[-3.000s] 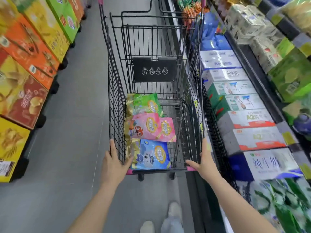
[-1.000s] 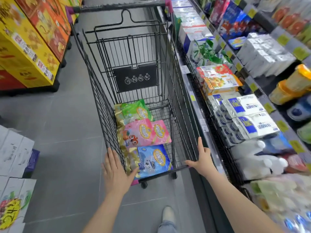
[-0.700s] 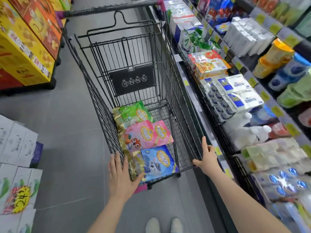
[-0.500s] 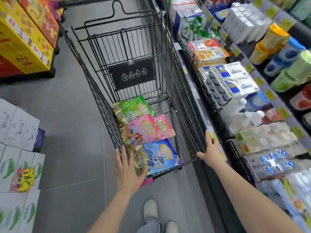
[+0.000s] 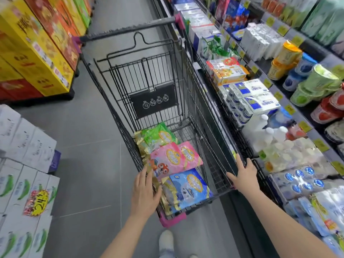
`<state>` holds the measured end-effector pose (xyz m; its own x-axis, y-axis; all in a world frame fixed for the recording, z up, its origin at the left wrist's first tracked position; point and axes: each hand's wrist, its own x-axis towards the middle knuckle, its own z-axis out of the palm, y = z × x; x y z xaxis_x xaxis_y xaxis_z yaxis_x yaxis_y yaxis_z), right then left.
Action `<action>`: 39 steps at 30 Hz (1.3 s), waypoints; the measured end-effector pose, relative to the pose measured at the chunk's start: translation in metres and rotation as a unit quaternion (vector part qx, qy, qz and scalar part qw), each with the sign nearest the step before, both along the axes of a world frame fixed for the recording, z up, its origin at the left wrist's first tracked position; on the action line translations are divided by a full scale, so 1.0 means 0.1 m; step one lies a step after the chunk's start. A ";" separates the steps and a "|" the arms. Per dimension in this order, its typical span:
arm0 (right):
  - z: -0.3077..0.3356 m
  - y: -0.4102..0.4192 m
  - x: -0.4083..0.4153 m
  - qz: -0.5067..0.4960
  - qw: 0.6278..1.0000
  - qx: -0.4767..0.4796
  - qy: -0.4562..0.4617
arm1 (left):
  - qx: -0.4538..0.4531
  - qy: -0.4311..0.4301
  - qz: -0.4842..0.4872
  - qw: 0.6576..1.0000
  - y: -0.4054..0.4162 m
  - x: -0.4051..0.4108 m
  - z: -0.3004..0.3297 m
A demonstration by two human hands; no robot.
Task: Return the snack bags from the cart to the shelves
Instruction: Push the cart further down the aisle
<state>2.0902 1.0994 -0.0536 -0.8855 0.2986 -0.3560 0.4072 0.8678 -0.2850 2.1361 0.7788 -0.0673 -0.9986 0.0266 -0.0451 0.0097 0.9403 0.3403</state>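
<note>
Head view looks down on a wire cart point(image 5: 195, 101) rolling along an aisle floor point(image 5: 89, 146), with chilled shelves point(image 5: 275, 94) just beside its right wall. Three snack bags lie in a row on the cart's bottom along its left wall: a green bag point(image 5: 158, 135) farthest, a pink bag point(image 5: 173, 159) in the middle, a blue bag point(image 5: 188, 187) at the near end. The left hand point(image 5: 144, 194) rests on the near left corner of the rim, fingers straight and relaxed, gripping nothing. The right hand point(image 5: 243, 175) lies on the near right corner, fingers likewise loose. By my judgement this is the transport step; no bag has been lifted yet. Next comes stopping at the snack section and reaching in for a bag.
</note>
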 end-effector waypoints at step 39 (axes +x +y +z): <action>-0.54 -0.52 -1.14 -0.253 0.954 0.156 0.046 | -0.186 0.086 -0.531 0.822 1.56 -4.02 -0.16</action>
